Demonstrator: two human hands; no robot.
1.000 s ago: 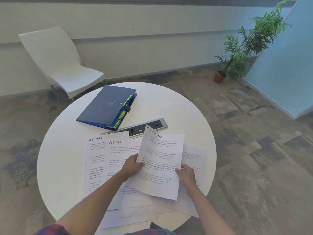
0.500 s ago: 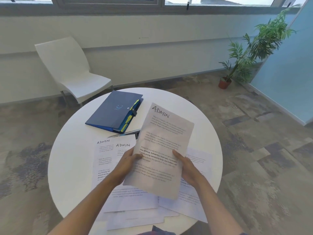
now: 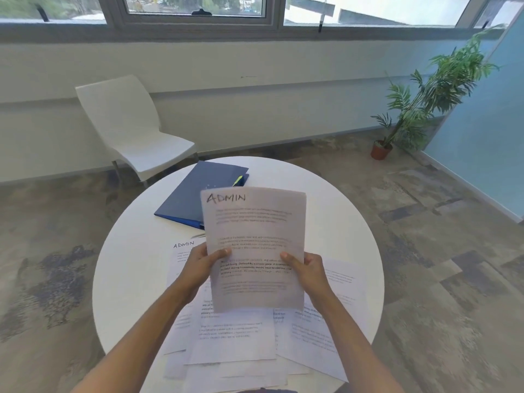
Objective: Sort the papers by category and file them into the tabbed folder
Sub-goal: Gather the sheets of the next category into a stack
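Both hands (image 3: pixel 204 265) have raised the ADMIN sheet (image 3: pixel 255 245) upright, squarer now.

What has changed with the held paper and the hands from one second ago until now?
Both hands, left hand and right hand, raised the ADMIN sheet off the table and turned it upright, facing the person; it now hides part of the blue folder. Both keep gripping its side edges. The folder and the papers on the table stayed put.

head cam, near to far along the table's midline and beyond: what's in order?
Loose papers → held ADMIN sheet, left hand and right hand gripping it → blue tabbed folder → table's far rim → wall, window.
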